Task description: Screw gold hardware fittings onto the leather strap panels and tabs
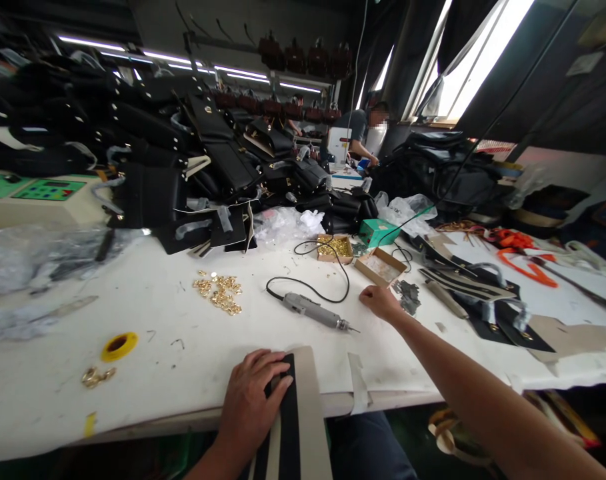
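Note:
At the table's front edge, my left hand [255, 387] holds a long striped bag panel [307, 393] in black and cream, its fingers curled over the top. The panel's near end hangs past the edge. My right hand [381, 302] is closed just in front of a shallow cardboard box [381, 267], fingertips down by the tabletop. What its fingers hold, if anything, is hidden. Right beside it lies a pile of small dark grey flat pieces [407, 297]. Between the hands rests a grey electric screwdriver [313, 311] with a black cord, its bit pointing right.
Gold-coloured metal fittings [220, 293] are spread at left centre, near a yellow tape roll [119, 347]. Behind stand a box of small gold parts [335, 247] and a green box [379, 232]. Black bags [223, 167] are heaped along the back. A person [355, 133] works farther off.

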A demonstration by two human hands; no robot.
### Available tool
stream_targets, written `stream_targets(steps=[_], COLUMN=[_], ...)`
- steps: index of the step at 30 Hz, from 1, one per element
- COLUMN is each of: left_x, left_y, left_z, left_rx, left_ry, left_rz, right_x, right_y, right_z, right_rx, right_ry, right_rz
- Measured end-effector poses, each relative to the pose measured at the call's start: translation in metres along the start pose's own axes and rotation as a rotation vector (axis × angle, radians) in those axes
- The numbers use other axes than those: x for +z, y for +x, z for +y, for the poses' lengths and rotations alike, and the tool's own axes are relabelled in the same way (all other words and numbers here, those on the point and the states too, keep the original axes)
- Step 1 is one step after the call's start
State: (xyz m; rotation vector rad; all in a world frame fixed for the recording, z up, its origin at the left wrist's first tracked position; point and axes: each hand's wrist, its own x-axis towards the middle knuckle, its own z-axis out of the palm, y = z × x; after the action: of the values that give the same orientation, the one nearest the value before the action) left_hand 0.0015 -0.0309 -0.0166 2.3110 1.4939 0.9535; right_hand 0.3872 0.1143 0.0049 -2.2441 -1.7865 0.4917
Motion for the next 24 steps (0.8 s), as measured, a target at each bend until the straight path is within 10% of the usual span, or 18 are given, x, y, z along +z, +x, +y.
stream_targets(steps=[16, 24], left_x=[-0.001, -0.001], left_y=[0.002, 0.001], left_z=[0.0, 0.001], left_rx=[0.0, 0.006], left_ry=[0.003, 0.008], left_rz=[-0.011, -0.012], right_x=[-0.002, -0.017], right_y=[-0.029, -0.055], right_z=[-0.017, 0.017], right_rx=[-0.129, -0.111], right_ry=[-0.206, -0.123], right_rz=[0.089, 0.038])
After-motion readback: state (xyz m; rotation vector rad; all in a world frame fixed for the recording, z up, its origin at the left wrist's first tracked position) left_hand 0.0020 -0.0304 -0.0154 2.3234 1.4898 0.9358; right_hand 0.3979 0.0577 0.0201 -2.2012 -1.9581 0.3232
